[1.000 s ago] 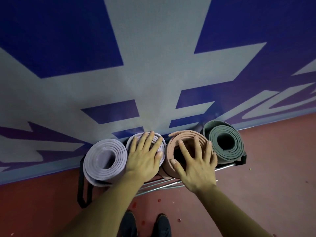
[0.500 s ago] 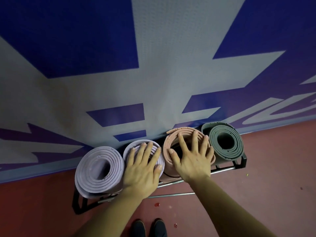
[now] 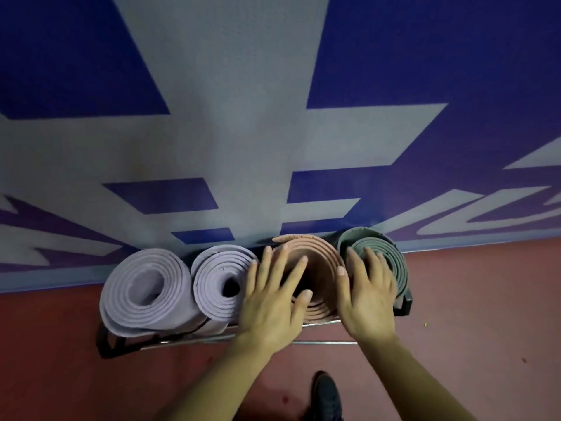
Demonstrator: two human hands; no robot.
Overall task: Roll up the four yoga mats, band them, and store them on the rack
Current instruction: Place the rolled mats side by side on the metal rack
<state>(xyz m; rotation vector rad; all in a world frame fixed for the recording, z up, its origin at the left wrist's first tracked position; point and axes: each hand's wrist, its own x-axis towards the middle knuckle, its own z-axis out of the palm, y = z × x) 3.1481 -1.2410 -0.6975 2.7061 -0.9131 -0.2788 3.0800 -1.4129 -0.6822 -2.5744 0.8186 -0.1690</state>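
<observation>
Several rolled yoga mats stand on end side by side in a low black and metal rack [image 3: 170,340] against the wall. From the left they are a lilac mat [image 3: 145,294], a second lilac mat [image 3: 220,278], a peach mat [image 3: 321,265] and a dark green mat [image 3: 387,256]. My left hand [image 3: 273,302] lies flat with spread fingers on the peach mat's top end. My right hand [image 3: 365,294] rests flat on the green mat's top end, thumb beside the peach mat. A dark band crosses the second lilac mat low down; other bands are hidden.
The rack stands on a dark red floor [image 3: 470,314] right against a wall with a large blue and grey graphic [image 3: 243,132]. One black shoe [image 3: 326,396] shows at the bottom, just in front of the rack.
Both hands have shifted one mat to the right: the left from the second lilac mat to the peach one, the right from the peach mat to the green one.
</observation>
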